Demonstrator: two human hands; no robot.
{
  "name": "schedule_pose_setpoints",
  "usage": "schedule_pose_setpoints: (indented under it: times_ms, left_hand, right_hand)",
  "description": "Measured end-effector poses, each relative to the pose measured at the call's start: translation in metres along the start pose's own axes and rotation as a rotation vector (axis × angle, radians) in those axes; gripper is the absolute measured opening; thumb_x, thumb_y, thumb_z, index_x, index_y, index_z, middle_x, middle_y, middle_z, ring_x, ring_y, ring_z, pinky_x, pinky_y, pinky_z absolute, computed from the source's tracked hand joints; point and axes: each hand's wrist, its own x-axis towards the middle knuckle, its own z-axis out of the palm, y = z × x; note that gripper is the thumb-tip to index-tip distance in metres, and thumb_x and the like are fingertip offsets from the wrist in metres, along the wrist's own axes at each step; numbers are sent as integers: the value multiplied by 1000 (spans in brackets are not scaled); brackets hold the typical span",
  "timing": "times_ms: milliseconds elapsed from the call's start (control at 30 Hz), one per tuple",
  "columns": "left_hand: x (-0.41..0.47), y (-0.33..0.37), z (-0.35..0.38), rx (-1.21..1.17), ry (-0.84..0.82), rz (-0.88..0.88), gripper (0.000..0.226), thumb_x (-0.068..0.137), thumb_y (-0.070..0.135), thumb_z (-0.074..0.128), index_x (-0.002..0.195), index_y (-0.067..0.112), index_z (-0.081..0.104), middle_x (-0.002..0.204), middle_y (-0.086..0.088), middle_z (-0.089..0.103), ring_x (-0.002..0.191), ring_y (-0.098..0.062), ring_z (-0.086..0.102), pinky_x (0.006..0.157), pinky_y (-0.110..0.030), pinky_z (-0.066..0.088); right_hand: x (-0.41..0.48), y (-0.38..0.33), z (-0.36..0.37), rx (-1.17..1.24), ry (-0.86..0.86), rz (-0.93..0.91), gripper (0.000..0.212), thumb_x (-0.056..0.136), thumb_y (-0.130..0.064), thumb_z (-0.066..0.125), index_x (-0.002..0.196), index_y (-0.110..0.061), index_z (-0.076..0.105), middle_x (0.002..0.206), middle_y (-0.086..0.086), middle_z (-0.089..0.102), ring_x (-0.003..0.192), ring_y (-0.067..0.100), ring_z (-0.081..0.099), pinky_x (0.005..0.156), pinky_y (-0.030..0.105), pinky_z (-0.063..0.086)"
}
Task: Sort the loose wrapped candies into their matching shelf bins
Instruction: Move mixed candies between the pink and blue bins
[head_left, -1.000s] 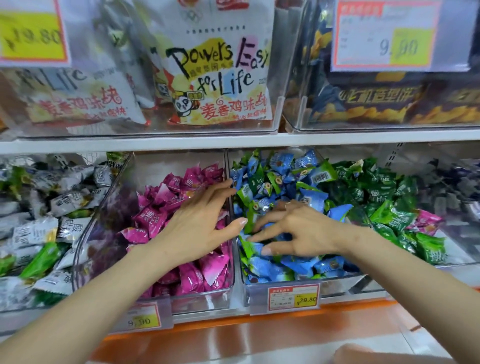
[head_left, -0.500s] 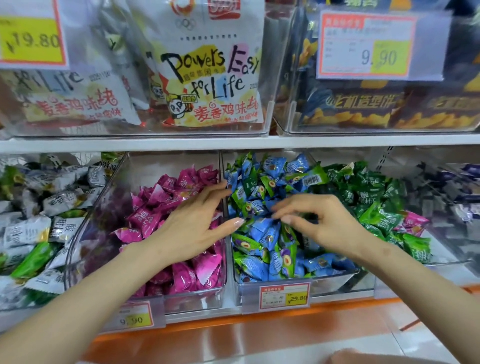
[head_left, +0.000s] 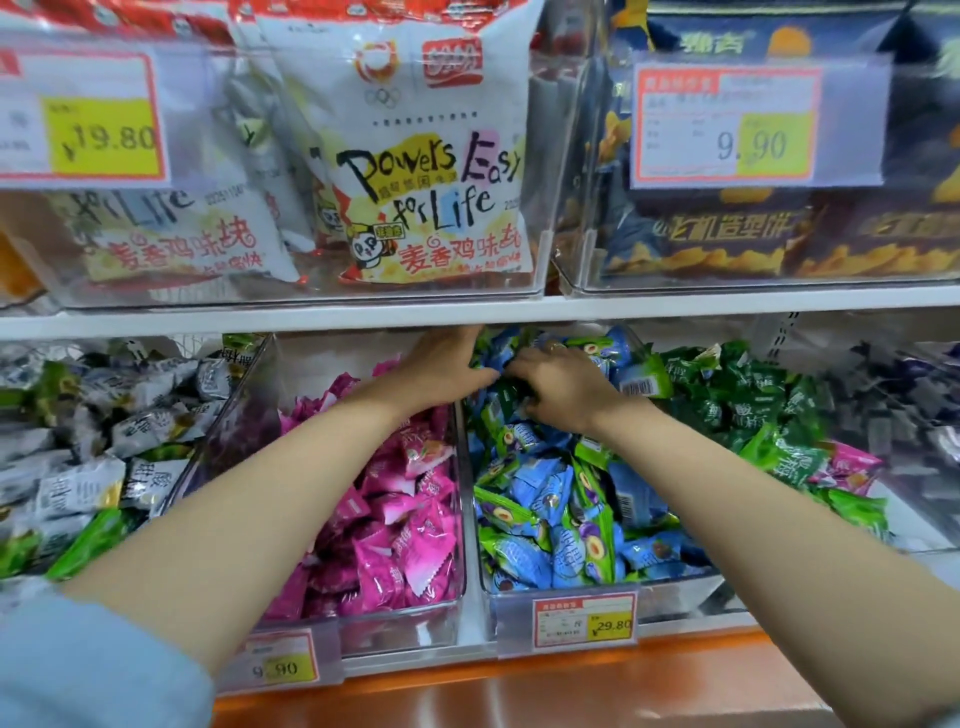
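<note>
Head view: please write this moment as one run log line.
left hand: back of blue candy bin, grip unclear | right hand: in blue candies, grip unclear | pink candy: stray among green candies

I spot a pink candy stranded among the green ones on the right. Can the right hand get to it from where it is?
Probably yes. The pink candy lies exposed on the green candies, and the right hand is in the neighbouring bin.
</note>
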Motion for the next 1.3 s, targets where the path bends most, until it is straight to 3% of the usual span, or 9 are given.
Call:
schedule_pose_setpoints:
  times_ms: [133, 333, 433, 567, 767, 867, 1000, 1133, 1300]
  left_hand:
    - [13, 0, 6, -25, -87, -8, 57, 79, 33, 60, 131, 13, 51, 136, -7, 51, 124, -22, 47, 101, -33, 39]
    - [11, -3, -1, 226, -105, 14, 51, 87, 26, 57, 136, 17, 46, 143, -2, 42, 119, -24, 47, 81, -24, 34]
    - [7, 0, -4, 314, -142, 31, 48, 89, 23, 56, 136, 19, 46, 148, -2, 34, 128, -23, 38, 92, -26, 34]
    - [0, 5, -5, 273, -197, 110, 44, 83, 10, 60, 126, 15, 55, 132, -9, 47, 122, -25, 43, 95, -30, 38]
    - [-25, 14, -2, 5, -312, 98, 40, 81, -8, 46, 111, 14, 63, 110, -2, 64, 103, -17, 60, 90, -36, 49]
    - [-27, 17, -6, -109, -61, 69, 31, 85, -3, 47, 103, 17, 63, 93, 5, 64, 91, -18, 63, 80, -33, 49]
    - [-5, 21, 1, -132, 74, 63, 39, 85, 4, 57, 123, 10, 53, 122, -10, 57, 116, -23, 52, 93, -26, 39]
    - [20, 39, 23, 137, -163, 162, 77, 83, 37, 67, 146, 16, 27, 148, -10, 33, 135, -25, 32, 108, -31, 27]
    - [31, 36, 32, 364, -327, 80, 73, 88, 36, 61, 146, 12, 23, 149, -8, 31, 133, -23, 35, 102, -29, 30]
  right_hand:
    - [-3, 1, 0, 16, 79, 34, 36, 85, -21, 62, 121, -22, 60, 125, 4, 48, 116, 29, 43, 91, 33, 32]
    - [-19, 9, -5, 192, 72, 18, 21, 84, -20, 67, 104, -26, 68, 122, 0, 50, 117, 23, 43, 95, 32, 30]
    - [-28, 12, -9, 267, 12, 20, 19, 83, -21, 68, 102, -26, 69, 131, -8, 48, 125, 17, 37, 103, 31, 26]
    - [-42, 11, -15, 288, -59, 24, 21, 82, -28, 69, 103, -29, 67, 122, -11, 58, 127, 17, 38, 109, 35, 22]
    - [-90, 9, -31, 828, 205, 128, 16, 84, -19, 68, 100, -21, 69, 108, -6, 66, 102, 7, 58, 89, 22, 43]
    - [-109, 14, -33, 1008, 316, 212, 13, 87, -17, 64, 97, -24, 65, 95, -8, 67, 86, -4, 61, 76, 13, 45]
    - [-124, 21, -35, 1029, 467, 334, 10, 88, -15, 62, 97, -13, 57, 82, -7, 61, 78, 2, 58, 64, 4, 42]
    - [-136, 23, -38, 1201, 531, 421, 4, 92, -10, 56, 90, -12, 52, 73, 0, 49, 67, 17, 62, 56, 10, 48]
    - [-146, 34, -39, 1336, 502, 444, 9, 91, -12, 57, 86, -4, 56, 67, 0, 44, 59, 21, 69, 60, 20, 56]
